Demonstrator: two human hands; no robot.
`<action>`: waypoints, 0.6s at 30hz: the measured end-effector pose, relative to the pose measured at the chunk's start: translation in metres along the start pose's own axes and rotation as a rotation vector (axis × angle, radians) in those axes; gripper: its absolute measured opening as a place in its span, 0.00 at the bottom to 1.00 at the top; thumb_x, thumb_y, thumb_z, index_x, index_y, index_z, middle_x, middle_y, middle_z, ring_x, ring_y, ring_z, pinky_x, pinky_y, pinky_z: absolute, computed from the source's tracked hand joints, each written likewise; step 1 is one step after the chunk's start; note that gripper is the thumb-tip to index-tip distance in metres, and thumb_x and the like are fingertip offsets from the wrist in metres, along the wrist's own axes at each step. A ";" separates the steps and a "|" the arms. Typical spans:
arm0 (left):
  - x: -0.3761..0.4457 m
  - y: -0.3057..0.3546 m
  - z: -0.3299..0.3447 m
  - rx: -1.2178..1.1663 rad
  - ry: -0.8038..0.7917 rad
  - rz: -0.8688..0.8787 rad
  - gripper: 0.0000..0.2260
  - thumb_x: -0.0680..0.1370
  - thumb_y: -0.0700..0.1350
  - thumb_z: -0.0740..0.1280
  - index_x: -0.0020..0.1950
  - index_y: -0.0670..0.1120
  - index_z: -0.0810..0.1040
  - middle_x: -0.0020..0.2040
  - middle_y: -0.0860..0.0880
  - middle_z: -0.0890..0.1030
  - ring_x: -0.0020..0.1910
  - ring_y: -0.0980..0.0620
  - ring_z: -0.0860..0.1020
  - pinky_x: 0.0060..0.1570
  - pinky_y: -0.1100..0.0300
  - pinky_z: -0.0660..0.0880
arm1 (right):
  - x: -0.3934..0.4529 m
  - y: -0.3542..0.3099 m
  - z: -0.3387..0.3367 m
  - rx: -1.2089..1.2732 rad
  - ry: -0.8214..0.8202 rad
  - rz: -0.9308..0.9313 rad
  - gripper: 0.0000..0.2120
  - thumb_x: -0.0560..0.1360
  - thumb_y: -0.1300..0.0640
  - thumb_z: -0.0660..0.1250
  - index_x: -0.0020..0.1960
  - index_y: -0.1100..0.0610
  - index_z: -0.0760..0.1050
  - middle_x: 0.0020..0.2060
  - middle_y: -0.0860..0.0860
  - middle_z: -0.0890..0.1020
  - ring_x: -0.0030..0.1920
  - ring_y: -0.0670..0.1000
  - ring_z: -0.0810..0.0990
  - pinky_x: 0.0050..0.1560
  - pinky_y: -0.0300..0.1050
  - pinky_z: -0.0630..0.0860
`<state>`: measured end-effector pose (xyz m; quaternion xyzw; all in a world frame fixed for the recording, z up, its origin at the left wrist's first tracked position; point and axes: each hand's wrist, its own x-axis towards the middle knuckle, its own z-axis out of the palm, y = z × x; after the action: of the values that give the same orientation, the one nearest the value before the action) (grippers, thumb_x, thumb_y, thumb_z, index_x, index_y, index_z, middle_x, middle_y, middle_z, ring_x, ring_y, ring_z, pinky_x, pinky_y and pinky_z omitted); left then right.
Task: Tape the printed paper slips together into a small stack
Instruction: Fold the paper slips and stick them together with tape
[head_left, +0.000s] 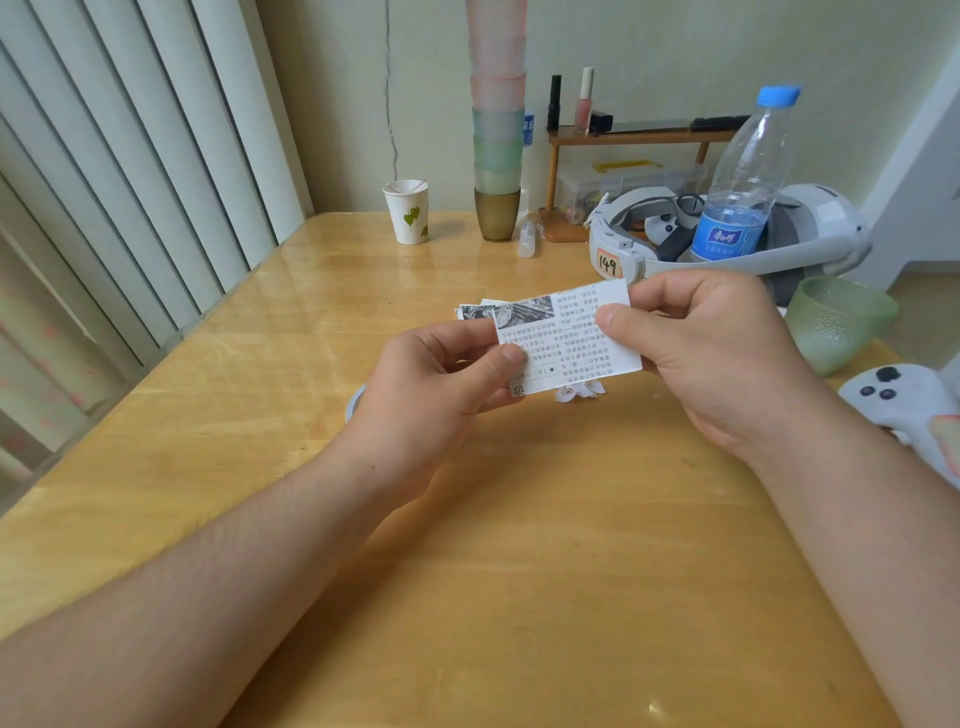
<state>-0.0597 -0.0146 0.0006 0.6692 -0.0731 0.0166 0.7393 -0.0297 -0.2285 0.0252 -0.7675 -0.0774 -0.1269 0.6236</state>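
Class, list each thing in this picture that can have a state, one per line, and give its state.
Printed slip: held above the table, pinched by both hands.
Left hand: closed on the slip's left end.
Right hand: closed on the slip's right end.
Water bottle: upright, capped, nearly empty.
Paper cup: upright.
Cup tower: stacked, standing.

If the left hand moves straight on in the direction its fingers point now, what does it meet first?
The left hand points toward the right hand, both pinching the printed paper slip. Going straight on, it would probably meet the right hand's thumb first, though depth is unclear.
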 end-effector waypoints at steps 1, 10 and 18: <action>0.000 -0.001 0.000 0.002 -0.001 0.003 0.09 0.82 0.36 0.69 0.60 0.44 0.85 0.54 0.46 0.88 0.49 0.52 0.86 0.49 0.63 0.82 | -0.001 -0.001 0.000 0.000 -0.002 0.001 0.03 0.73 0.59 0.78 0.44 0.57 0.85 0.40 0.53 0.88 0.44 0.55 0.88 0.53 0.58 0.83; 0.001 -0.002 -0.001 -0.006 -0.019 0.010 0.09 0.83 0.37 0.68 0.62 0.42 0.84 0.56 0.46 0.88 0.55 0.49 0.86 0.55 0.56 0.82 | -0.001 -0.002 0.002 0.003 0.011 0.008 0.03 0.73 0.60 0.78 0.43 0.57 0.85 0.40 0.53 0.88 0.44 0.57 0.88 0.52 0.59 0.84; 0.001 0.000 -0.001 -0.029 -0.013 0.025 0.08 0.83 0.36 0.68 0.59 0.42 0.85 0.54 0.46 0.88 0.54 0.49 0.87 0.54 0.57 0.83 | -0.002 -0.004 0.004 0.037 0.020 -0.015 0.11 0.72 0.63 0.78 0.36 0.52 0.81 0.35 0.49 0.86 0.38 0.51 0.85 0.41 0.48 0.78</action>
<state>-0.0591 -0.0142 0.0007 0.6575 -0.0864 0.0203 0.7482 -0.0328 -0.2237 0.0277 -0.7538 -0.0795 -0.1378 0.6376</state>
